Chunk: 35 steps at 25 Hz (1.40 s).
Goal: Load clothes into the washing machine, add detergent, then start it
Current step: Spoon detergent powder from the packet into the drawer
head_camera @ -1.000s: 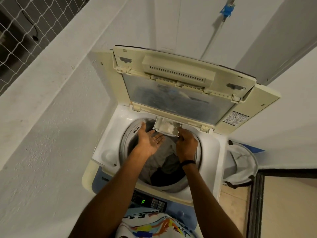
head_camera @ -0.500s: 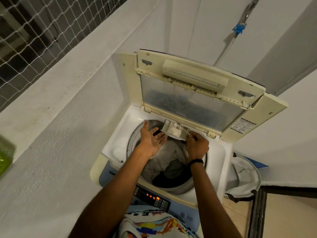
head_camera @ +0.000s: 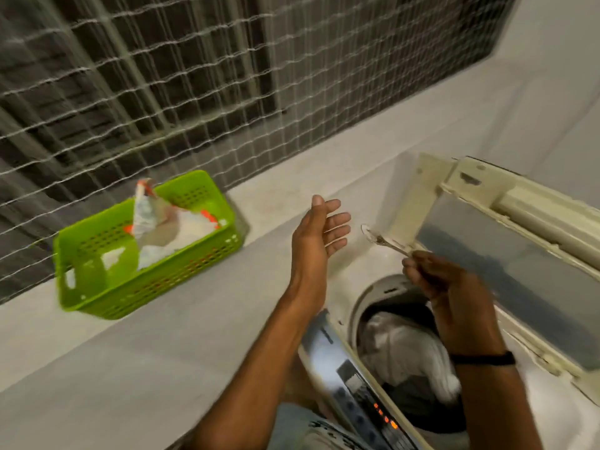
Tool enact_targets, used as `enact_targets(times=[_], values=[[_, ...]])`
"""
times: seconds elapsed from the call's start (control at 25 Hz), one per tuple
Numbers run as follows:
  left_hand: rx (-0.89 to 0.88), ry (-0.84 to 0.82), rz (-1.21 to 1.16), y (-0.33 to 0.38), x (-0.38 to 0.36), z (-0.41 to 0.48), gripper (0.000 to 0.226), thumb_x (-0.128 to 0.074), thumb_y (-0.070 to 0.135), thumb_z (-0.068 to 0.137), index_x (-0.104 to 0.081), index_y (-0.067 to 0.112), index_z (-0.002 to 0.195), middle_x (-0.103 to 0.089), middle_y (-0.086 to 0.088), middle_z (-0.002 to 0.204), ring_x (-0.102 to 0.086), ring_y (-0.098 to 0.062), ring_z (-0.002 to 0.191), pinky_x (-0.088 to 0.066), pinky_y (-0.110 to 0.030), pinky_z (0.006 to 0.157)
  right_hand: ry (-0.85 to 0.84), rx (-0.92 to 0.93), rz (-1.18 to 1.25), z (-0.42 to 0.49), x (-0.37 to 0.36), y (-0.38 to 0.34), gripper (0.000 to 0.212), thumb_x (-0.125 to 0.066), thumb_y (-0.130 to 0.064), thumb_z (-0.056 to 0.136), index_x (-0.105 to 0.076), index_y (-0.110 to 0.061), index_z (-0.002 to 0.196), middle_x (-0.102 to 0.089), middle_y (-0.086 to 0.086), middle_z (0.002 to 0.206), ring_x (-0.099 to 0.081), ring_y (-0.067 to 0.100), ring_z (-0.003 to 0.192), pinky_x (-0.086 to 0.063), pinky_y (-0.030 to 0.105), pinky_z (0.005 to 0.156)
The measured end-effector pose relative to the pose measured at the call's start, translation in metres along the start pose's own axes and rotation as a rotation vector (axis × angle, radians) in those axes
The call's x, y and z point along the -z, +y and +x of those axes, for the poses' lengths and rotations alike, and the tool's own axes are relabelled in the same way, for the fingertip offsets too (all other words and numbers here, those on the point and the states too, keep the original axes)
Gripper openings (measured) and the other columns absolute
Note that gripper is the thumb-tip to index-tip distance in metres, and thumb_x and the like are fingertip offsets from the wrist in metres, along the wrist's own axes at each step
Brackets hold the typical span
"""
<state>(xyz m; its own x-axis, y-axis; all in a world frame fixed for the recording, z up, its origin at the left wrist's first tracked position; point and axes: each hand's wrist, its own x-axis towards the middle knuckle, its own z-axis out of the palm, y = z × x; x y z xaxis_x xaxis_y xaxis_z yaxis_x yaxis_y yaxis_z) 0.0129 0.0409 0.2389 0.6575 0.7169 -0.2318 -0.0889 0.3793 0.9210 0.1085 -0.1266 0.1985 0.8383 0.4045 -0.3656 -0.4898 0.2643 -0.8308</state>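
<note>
- Spoon, small and glossy, pinched in right hand grip, probably for scooping detergent.
- Left hand grip spread, palm toward green plastic basket holding white pouch.

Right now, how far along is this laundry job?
Loading looks done: clothes lie in the drum, and the control panel glows orange. In hand is detergent: the right hand pinches a spoon while the open left hand points toward the green basket holding a packet, probably washing powder. Whether any went in I cannot tell. Left: shut the raised lid and start.
</note>
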Motion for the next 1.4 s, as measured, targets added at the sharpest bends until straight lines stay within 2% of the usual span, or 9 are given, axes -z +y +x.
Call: enact_targets(times=[0.2,0.32,0.48,0.56,0.84,0.96,1.04,1.2,1.4], values=[[-0.345,0.315,-0.027,0.068,0.089,-0.022,0.036,-0.049,0.047,0.097,-0.071,0.017,0.097,-0.07,-0.008,0.092,-0.061,-0.018,0.083,-0.048,-0.028,0.073,-0.386,0.134,-0.213,-0.025,-0.138,-0.009,0.02,-0.051,0.012,0.088,-0.071,0.009,0.09,-0.074,0.021,0.079,-0.074,0.033,0.08,-0.061,0.032,0.074],[-0.433,0.491,0.003,0.092,0.139,-0.024,0.034,-0.047,0.038,0.103,-0.071,0.016,0.095,-0.07,-0.01,0.091,-0.062,-0.019,0.082,-0.049,-0.03,0.073,-0.465,0.171,-0.427,-0.023,-0.209,0.004,0.016,-0.055,0.012,0.086,-0.071,0.01,0.086,-0.071,0.027,0.076,-0.073,0.032,0.07,-0.063,0.034,0.07],[-0.427,0.607,0.017,0.112,0.19,-0.013,0.032,-0.049,0.039,0.101,-0.074,0.02,0.092,-0.073,-0.007,0.089,-0.065,-0.018,0.085,-0.05,-0.036,0.081,-0.446,0.372,-0.855,-0.012,-0.281,0.045,0.022,-0.056,-0.023,0.069,-0.076,-0.014,0.069,-0.074,0.013,0.069,-0.074,0.03,0.073,-0.06,0.045,0.077],[-0.43,0.628,0.027,0.12,0.208,-0.005,0.034,-0.049,0.044,0.098,-0.074,0.022,0.093,-0.073,-0.006,0.091,-0.066,-0.019,0.086,-0.051,-0.035,0.081,-0.437,0.437,-1.06,-0.005,-0.305,0.065,0.036,-0.051,-0.035,0.059,-0.075,-0.012,0.073,-0.074,0.012,0.074,-0.072,0.035,0.08,-0.059,0.048,0.078],[-0.452,0.6,0.096,0.133,0.232,0.011,0.038,-0.047,0.052,0.093,-0.073,0.024,0.094,-0.074,-0.008,0.101,-0.066,-0.018,0.09,-0.052,-0.035,0.085,-0.535,0.215,-1.311,0.003,-0.344,0.097,0.037,-0.053,-0.028,0.073,-0.071,-0.004,0.093,-0.073,0.016,0.095,-0.07,0.035,0.094,-0.059,0.043,0.083],[-0.448,0.573,0.096,0.136,0.235,0.015,0.036,-0.046,0.049,0.098,-0.073,0.024,0.096,-0.074,-0.01,0.103,-0.066,-0.017,0.091,-0.053,-0.035,0.085,-0.563,0.117,-1.413,0.004,-0.348,0.096,0.028,-0.052,-0.029,0.068,-0.064,-0.007,0.08,-0.068,0.009,0.084,-0.068,0.031,0.088,-0.056,0.033,0.083],[-0.453,0.555,0.106,0.138,0.234,0.017,0.035,-0.046,0.046,0.101,-0.072,0.023,0.097,-0.073,-0.012,0.104,-0.066,-0.015,0.09,-0.053,-0.034,0.084,-0.57,0.183,-1.576,0.004,-0.347,0.099,0.017,-0.048,-0.029,0.077,-0.051,-0.015,0.069,-0.056,0.001,0.076,-0.06,0.031,0.091,-0.047,0.028,0.08],[-0.471,0.55,0.108,0.139,0.232,0.017,0.033,-0.046,0.042,0.103,-0.072,0.022,0.098,-0.073,-0.012,0.103,-0.065,-0.016,0.09,-0.052,-0.035,0.082,-0.583,0.338,-1.706,0.009,-0.344,0.105,0.026,-0.05,-0.021,0.089,-0.059,-0.002,0.104,-0.062,0.017,0.116,-0.057,0.038,0.113,-0.044,0.036,0.094],[-0.461,0.558,0.11,0.135,0.227,0.015,0.032,-0.046,0.04,0.103,-0.072,0.023,0.096,-0.073,-0.005,0.098,-0.065,-0.017,0.089,-0.053,-0.032,0.082,-0.55,0.459,-1.624,0.006,-0.335,0.099,0.02,-0.058,-0.013,0.085,-0.07,-0.009,0.1,-0.067,0.009,0.115,-0.06,0.033,0.11,-0.046,0.032,0.09]])
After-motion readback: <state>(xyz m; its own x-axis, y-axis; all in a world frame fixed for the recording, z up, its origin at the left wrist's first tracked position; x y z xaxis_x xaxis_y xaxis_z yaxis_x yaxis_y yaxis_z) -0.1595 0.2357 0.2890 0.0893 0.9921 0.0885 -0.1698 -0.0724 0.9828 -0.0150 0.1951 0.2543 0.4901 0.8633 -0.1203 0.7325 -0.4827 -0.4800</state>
